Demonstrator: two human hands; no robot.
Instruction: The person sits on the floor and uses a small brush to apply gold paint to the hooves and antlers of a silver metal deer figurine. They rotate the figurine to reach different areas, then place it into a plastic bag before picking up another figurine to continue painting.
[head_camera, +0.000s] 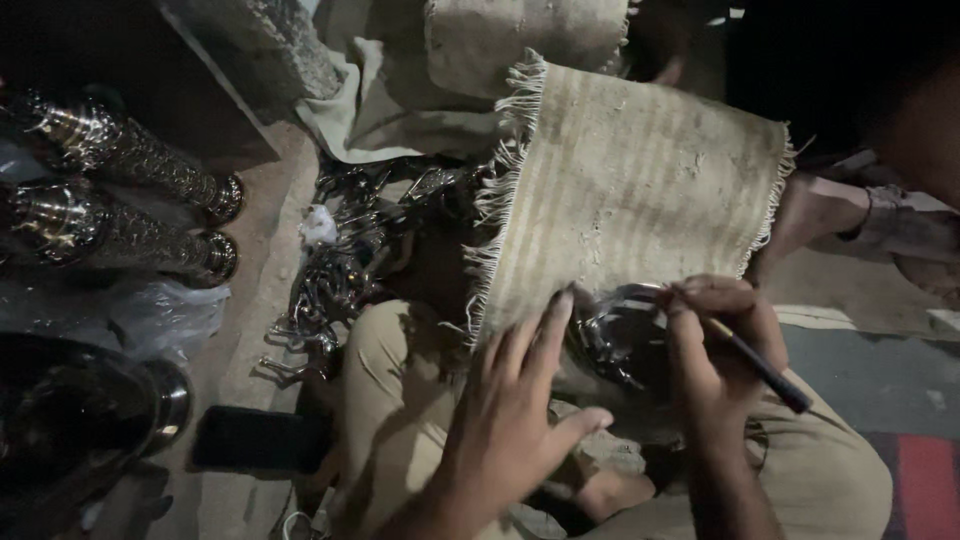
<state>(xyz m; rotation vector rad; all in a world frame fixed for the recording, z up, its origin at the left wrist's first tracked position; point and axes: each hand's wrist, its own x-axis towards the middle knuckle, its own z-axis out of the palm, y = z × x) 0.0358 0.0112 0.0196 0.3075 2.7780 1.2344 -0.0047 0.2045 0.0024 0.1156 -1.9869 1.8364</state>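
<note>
On the lap, left hand (505, 420) spread flat on a shiny metal piece (615, 335); right hand (715, 345) pinching a dark pen (760, 365) over it; fringed mat (630, 190) overlapping its top edge; metal parts (345, 270) heaped on floor nearby

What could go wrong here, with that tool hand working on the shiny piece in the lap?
The right hand presses a thin dark tool on a shiny curved metal piece; it could slip and scratch. The left hand lies close, so it might get jabbed. Dim light and the fringed beige woven mat partly hide the piece.
</note>
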